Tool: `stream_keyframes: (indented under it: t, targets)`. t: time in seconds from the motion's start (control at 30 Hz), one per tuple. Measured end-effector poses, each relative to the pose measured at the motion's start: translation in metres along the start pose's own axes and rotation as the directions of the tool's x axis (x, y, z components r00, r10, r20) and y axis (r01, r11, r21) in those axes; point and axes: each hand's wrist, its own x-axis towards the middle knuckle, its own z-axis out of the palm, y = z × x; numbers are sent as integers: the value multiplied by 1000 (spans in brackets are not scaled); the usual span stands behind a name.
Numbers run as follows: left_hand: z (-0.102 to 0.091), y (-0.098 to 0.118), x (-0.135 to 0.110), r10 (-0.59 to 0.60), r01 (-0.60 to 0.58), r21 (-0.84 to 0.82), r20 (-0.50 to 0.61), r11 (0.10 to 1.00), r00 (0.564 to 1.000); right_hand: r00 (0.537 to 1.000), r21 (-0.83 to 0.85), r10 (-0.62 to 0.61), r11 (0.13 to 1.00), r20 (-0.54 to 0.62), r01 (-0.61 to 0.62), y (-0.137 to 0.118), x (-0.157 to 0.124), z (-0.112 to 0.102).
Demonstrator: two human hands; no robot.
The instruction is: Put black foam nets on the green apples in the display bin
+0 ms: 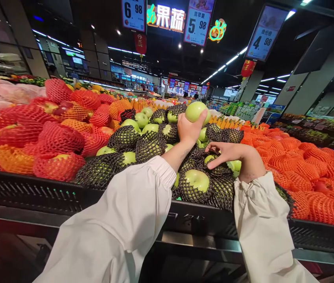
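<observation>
A bare green apple (195,111) is held up over the pile, with my left hand (190,127) closed around its lower side. To the right and lower, my right hand (228,153) is curved with thumb and fingers apart. Beneath its fingertips lies a green apple in black foam netting (210,159); I cannot tell whether they touch it. Nearer me sits another green apple (196,180), its top bare and its lower part in black netting. More green apples (150,147), several of them netted, fill the space left of my hands.
Red-netted apples (59,141) are heaped on the left, and orange-netted fruit (305,169) on the right. A black slatted crate wall (31,192) runs along the front. Price signs (198,22) hang overhead. Farther back are shelves and people (185,98).
</observation>
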Motion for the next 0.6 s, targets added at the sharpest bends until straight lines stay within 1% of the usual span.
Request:
stream_keyframes:
  t: [0.03, 0.07, 0.1, 0.13, 0.17, 0.2, 0.23, 0.27, 0.3, 0.33, 0.37, 0.4, 0.47, 0.5, 0.53, 0.6]
  targets:
    - [-1, 1, 0, 11, -11, -6, -8, 1000, 1000, 999, 60, -16, 998, -48, 19, 1, 0, -2]
    - [-1, 2, -1, 20, -20, -12, -20, 1000, 1000, 990, 120, -38, 991, -136, 54, 1, 1, -4]
    - [-1, 3, -1, 29, -30, -16, -35, 999, 999, 970, 168, -40, 982, -241, 82, 3, 4, -4]
    - [-1, 4, -1, 37, -38, -16, -53, 999, 998, 941, 197, -17, 976, -338, 88, 4, 9, -3]
    - [-1, 4, -1, 46, -47, -9, -73, 999, 996, 913, 205, 16, 976, -407, 74, 4, 15, 0]
    - [-1, 4, -2, 54, -54, 2, -92, 999, 994, 896, 199, 41, 979, -441, 53, 5, 21, 4]
    - [-1, 4, -2, 62, -61, 15, -108, 998, 992, 900, 189, 46, 981, -432, 41, 5, 28, 9]
    - [0, 4, -2, 70, -67, 27, -123, 997, 990, 921, 179, 27, 983, -389, 47, 5, 34, 13]
    - [0, 3, -2, 78, -73, 35, -136, 997, 988, 942, 171, -10, 983, -335, 71, 4, 40, 18]
    - [0, 2, -2, 86, -81, 40, -148, 996, 985, 954, 165, -55, 980, -296, 108, 3, 43, 21]
    - [0, 1, -3, 97, -91, 42, -158, 995, 983, 951, 161, -103, 975, -293, 155, 2, 46, 24]
    - [0, 0, -3, 109, -103, 45, -166, 994, 980, 934, 158, -144, 966, -327, 204, 1, 47, 25]
    - [0, -2, -2, 133, -126, 51, -181, 991, 974, 869, 141, -196, 947, -455, 287, -2, 46, 26]
    - [0, -2, -2, 143, -135, 54, -186, 989, 972, 844, 127, -216, 941, -491, 314, -4, 45, 26]
    - [0, -3, -2, 149, -141, 56, -191, 988, 970, 843, 106, -236, 940, -484, 324, -5, 44, 25]
    - [-1, -3, -1, 151, -143, 55, -193, 988, 970, 891, 40, -270, 952, -366, 305, -6, 42, 25]
